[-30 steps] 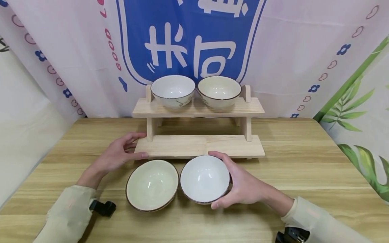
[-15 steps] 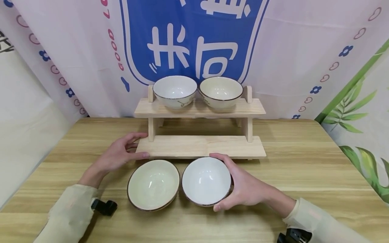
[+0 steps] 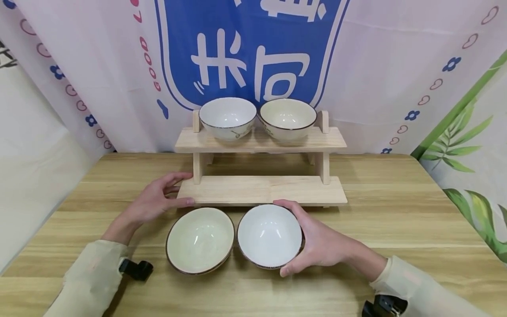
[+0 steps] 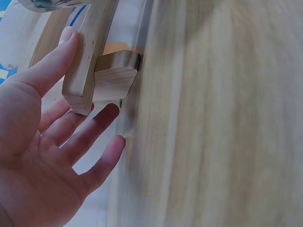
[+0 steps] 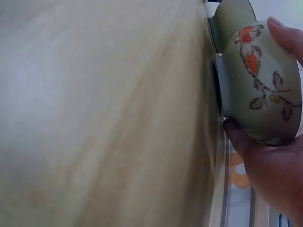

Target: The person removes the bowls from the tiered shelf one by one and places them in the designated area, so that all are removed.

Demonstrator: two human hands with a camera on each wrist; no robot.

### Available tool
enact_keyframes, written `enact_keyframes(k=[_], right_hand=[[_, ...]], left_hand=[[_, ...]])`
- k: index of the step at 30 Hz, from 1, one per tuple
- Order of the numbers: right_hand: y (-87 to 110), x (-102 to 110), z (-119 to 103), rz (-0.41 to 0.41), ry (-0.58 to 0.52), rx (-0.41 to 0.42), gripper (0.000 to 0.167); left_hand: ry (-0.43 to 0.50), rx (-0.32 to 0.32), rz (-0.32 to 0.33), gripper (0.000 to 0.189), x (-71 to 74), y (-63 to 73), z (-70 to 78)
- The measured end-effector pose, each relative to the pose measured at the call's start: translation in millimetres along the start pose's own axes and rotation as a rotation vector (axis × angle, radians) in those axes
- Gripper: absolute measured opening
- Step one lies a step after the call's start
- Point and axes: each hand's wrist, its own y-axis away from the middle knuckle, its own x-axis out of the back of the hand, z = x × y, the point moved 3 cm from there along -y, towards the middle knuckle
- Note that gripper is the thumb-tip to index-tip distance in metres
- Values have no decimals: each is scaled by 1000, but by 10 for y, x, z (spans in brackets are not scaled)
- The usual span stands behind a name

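Note:
In the head view a two-tier wooden shelf (image 3: 225, 190) stands at the middle of the table. My left hand (image 3: 152, 200) holds the left end of its lower board, thumb at the front edge and forefinger near the post. The left wrist view shows the hand's (image 4: 57, 137) other fingers spread beside the board. My right hand (image 3: 321, 242) grips the right side of a white bowl (image 3: 269, 235) with a dark rim. In the right wrist view this bowl (image 5: 260, 90) has an orange and brown branch pattern outside. A cream bowl (image 3: 200, 241) stands close to its left.
On the upper tier sit another white bowl (image 3: 227, 119) and a smaller-looking cream bowl (image 3: 288, 119), side by side. The lower board carries nothing. Behind the wooden table (image 3: 396, 211) hangs a printed curtain (image 3: 364, 88).
The head view has shifted slightly. Both hands, the bowls and the shelf keep their places relative to one another.

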Motion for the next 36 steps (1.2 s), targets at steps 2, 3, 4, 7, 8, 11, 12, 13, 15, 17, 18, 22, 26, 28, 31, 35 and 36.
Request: enact_keyframes(k=[2,3,4,7,8,11,12,13,15,17,18,22,26,28,31,35,36], right_hand=[[6,-1,-2,-7,-5,-13,125],[8,-3,-4,-11,-2,-13,126],[9,-5,-7,-15,2,-15,126],[5,-6,-15,-27,21,-15,127],[0,-4,-19,-31,32,-12,127],[-1,12,-36,-42,67,-8,127],[3,19,-39,-42,80,-12,127],[9,26,-46,-42,92,-15,127],[20,35,-59,-42,115,-13,128],[25,37,-67,-39,125,-19,129],[25,36,-72,-38,125,-22,129],[18,28,-95,-44,122,-35,132],[26,33,-110,-38,141,-45,134],[30,38,-120,-32,163,-44,135],[40,54,-156,-18,201,-40,138],[56,103,-219,-3,235,-29,137],[58,121,-234,0,239,-18,136]], left_hand=[[4,5,-2,79,-4,-8,2],[2,8,-2,79,-6,-10,3],[0,6,-3,79,-8,-13,5],[-3,3,1,78,-9,-19,3],[1,1,0,78,-8,-17,4],[8,1,-1,78,-10,-19,-4],[10,0,-3,79,-12,-22,-5],[11,-2,-4,79,-16,-26,-5],[8,-6,-3,79,-18,-30,-1],[7,-10,-1,79,-16,-32,1],[4,-12,1,78,-14,-29,4],[2,-9,0,76,-3,-11,6],[5,-12,-3,77,-4,-2,12],[8,-12,-3,78,-3,-1,10],[6,-9,-4,78,1,-4,7],[-3,-8,-2,78,-1,-11,11],[-5,-8,-2,78,-2,-11,12]])
